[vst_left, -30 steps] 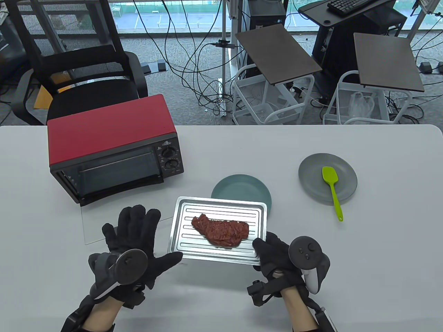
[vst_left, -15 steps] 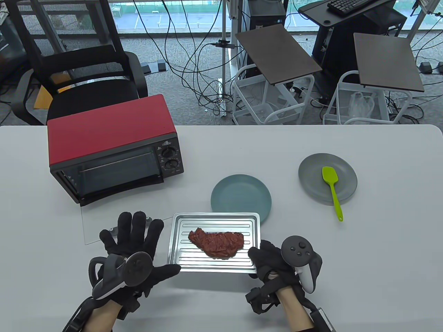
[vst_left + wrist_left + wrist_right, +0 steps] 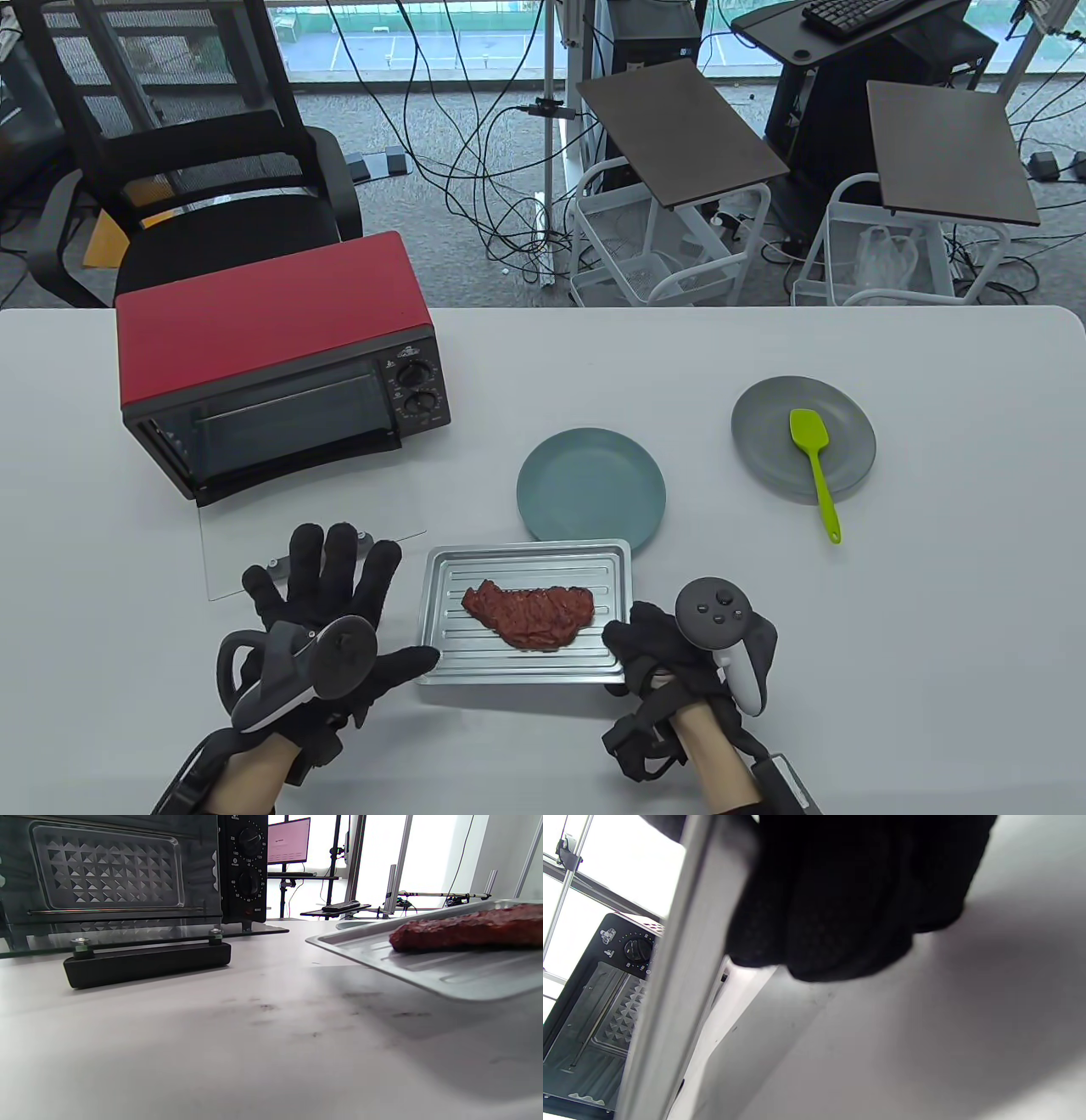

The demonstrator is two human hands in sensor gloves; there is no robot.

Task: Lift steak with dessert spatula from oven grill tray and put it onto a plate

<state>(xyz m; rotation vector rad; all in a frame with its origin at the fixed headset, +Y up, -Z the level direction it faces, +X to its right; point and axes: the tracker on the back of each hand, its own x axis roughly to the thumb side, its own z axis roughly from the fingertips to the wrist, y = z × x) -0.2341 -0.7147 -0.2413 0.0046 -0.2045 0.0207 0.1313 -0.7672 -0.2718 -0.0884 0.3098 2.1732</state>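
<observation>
A brown steak lies on the silver oven grill tray near the table's front edge. My right hand pinches the tray's near right corner, its fingers curled under the tray rim. My left hand lies flat with fingers spread, left of the tray, its thumb at the tray's near left corner. In the left wrist view the tray with the steak hangs just above the table. The green dessert spatula rests on a grey plate at the right. An empty teal plate sits just behind the tray.
A red toaster oven stands at the left with its glass door folded down onto the table; my left fingers lie over the door's handle. An office chair, carts and cables stand beyond the table's far edge.
The tray with the steak has come toward me and lower, off the teal plate's near edge, carried by my right hand. My left hand has barely shifted.
</observation>
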